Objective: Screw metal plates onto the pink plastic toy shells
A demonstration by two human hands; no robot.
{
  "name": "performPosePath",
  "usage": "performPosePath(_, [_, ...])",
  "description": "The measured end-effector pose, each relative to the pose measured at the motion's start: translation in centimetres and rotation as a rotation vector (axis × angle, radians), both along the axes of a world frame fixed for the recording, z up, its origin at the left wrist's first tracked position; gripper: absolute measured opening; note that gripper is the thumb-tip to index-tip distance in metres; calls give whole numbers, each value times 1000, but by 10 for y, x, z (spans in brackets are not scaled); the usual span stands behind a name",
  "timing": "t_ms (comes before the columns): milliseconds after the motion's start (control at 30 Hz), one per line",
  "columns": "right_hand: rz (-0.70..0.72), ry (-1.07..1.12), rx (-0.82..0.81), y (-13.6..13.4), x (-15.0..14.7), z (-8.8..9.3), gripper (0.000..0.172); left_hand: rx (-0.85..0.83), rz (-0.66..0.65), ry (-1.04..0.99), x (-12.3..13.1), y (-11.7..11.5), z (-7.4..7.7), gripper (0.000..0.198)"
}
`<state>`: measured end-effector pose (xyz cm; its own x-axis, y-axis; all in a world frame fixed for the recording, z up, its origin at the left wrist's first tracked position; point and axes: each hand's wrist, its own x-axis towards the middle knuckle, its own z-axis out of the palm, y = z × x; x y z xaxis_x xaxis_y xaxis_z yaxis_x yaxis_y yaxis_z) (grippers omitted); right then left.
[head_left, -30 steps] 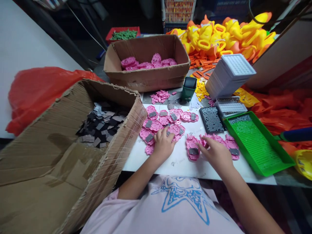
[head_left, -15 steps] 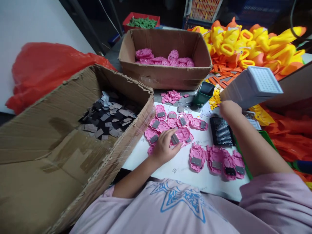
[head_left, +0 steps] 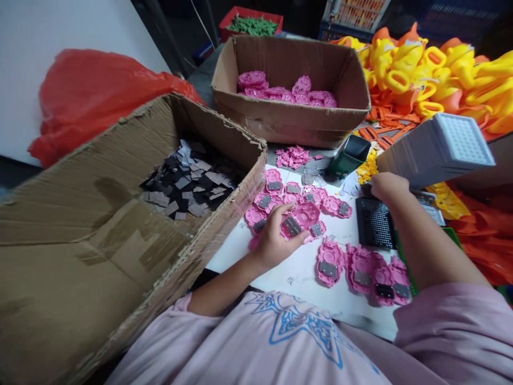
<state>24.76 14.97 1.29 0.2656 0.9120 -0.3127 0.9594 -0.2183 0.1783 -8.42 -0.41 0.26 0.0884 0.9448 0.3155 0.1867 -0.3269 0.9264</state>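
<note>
My left hand [head_left: 274, 240] is closed around a pink plastic shell [head_left: 306, 215], tilted up from the white sheet, with a grey rectangular piece in its lower part. Several similar pink shells [head_left: 336, 207] with grey pieces lie behind and beside it. To its right stands a row of more pink shells [head_left: 329, 263], one bearing a black piece. My right hand [head_left: 389, 188] is curled beside a tall whitish block [head_left: 438, 149] with a dimpled face, above a black studded tray [head_left: 375, 223]. Its fingertips and anything in them are hidden.
A large cardboard box [head_left: 132, 278] with grey and black flat pieces [head_left: 192, 184] is at left. Behind stands another cardboard box [head_left: 288, 120] holding pink shells. A green cup [head_left: 349, 156], small pink bits [head_left: 293, 156] and piled yellow-orange toys [head_left: 425, 69] lie further back.
My left hand has raised and tilted the pink shell slightly. My right hand stays curled by the whitish block. The whole view has shifted a little, so things appear further right.
</note>
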Motion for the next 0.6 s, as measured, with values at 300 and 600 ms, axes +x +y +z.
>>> performPosePath(300, [22,784,267,-100,-67,61,40,-460,-238,-418,-3,-8,22,58])
performPosePath(600, [-135,1458,561,-207,-133,58,28,-18,-149,-88,3,-39,37,42])
